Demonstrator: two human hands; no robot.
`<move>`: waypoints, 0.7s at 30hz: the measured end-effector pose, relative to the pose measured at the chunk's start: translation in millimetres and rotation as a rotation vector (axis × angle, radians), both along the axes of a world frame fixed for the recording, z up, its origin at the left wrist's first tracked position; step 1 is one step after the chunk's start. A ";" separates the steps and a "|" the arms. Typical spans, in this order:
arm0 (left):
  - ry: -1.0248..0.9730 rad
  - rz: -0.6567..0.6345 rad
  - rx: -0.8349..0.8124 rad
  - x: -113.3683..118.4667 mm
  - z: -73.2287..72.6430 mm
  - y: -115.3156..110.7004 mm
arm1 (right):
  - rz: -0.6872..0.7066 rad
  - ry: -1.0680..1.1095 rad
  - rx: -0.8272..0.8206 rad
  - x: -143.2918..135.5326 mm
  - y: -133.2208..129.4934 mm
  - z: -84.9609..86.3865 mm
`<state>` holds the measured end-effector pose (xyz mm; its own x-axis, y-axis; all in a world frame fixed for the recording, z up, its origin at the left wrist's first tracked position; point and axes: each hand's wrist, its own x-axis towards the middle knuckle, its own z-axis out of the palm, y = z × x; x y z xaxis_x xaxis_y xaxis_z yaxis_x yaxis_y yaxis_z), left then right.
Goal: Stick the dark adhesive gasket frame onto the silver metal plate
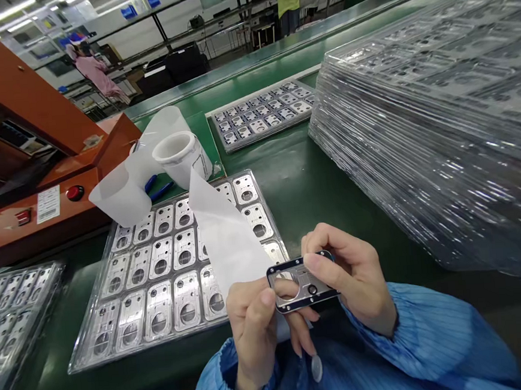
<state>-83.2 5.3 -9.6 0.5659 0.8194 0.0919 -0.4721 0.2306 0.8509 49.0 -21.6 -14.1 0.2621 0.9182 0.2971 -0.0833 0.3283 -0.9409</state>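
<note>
Both hands meet low in the middle of the view over a small metal plate (pixel 301 283): flat, rectangular, dark-rimmed with rounded corners, cut with one large round hole and a smaller one beside it. The left hand (pixel 257 327) pinches the plate's left end, fingers clenched on it, thumb on top. The right hand (pixel 350 275) grips the right end, its fingers curled over the far edge. A strip of thin, matte white film (pixel 225 234) rises from the plate toward a white roll (pixel 178 156) lying on the green surface (pixel 304 179) behind.

Just ahead of the hands sits a clear plastic tray (pixel 92 346) filled with the same kind of bright, shiny metal plates, set in three rows; the film hides some pockets, so the count is unclear. A second filled tray (pixel 263 118) lies farther back, and a third (pixel 8 311) at the left edge. To the right stands one tall stack of empty clear trays (pixel 436 139), glossy and ribbed. An orange machine (pixel 22 99) with one red button (pixel 75 193) stands at left. Both sleeves (pixel 434 337) are blue, finely striped cloth.
</note>
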 end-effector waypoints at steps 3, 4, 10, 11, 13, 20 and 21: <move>0.065 0.033 -0.002 0.7 2.2 1.2 | 0.022 -0.052 0.006 0.4 0.0 2.1; 0.099 0.057 0.006 0.9 1.8 1.1 | 0.035 -0.083 0.002 0.4 -0.1 3.0; 0.173 0.100 0.114 1.2 -6.9 -1.2 | 0.040 -0.174 -0.025 0.2 -1.1 5.6; 0.161 0.094 0.121 0.9 -7.5 -1.3 | 0.037 -0.174 -0.029 0.2 -0.8 5.5; 0.144 0.084 0.130 0.3 -7.8 -1.3 | 0.032 -0.180 -0.032 0.1 0.0 5.3; 0.191 0.107 0.094 0.8 -5.4 -2.0 | 0.031 -0.180 -0.032 -1.2 0.2 4.8; 0.192 0.108 0.094 1.1 -5.4 -2.1 | 0.031 -0.177 -0.031 -1.3 0.0 4.5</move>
<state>-82.1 3.2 -15.0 0.4902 0.8688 0.0698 -0.3175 0.1034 0.9426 47.7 -21.6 -9.6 0.1800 0.9343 0.3077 0.0750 0.2989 -0.9513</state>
